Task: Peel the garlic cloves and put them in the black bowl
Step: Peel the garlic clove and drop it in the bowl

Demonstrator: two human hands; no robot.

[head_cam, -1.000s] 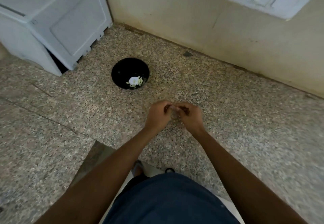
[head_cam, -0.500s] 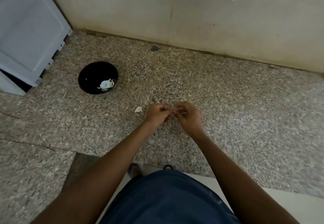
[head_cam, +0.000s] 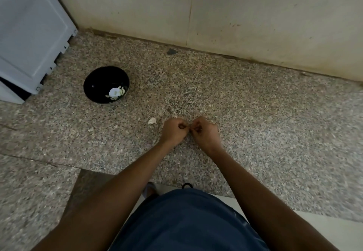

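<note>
Curled fingers (head_cam: 184,126) of the left hand (head_cam: 173,130) and right hand (head_cam: 205,132) meet tip to tip, pinching something too small to identify. A pale garlic piece (head_cam: 152,121) lies just left on the speckled granite surface (head_cam: 255,113). Far left sits the round black bowl (head_cam: 94,81), holding white peeled garlic cloves (head_cam: 115,92).

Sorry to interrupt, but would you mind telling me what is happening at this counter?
A person is working something small between the left hand and right hand, fingertips pinched together over the speckled counter; presumably a garlic clove, mostly hidden. The black bowl off to the left holds pale peeled garlic. A pale scrap lies beside the left hand.
</note>
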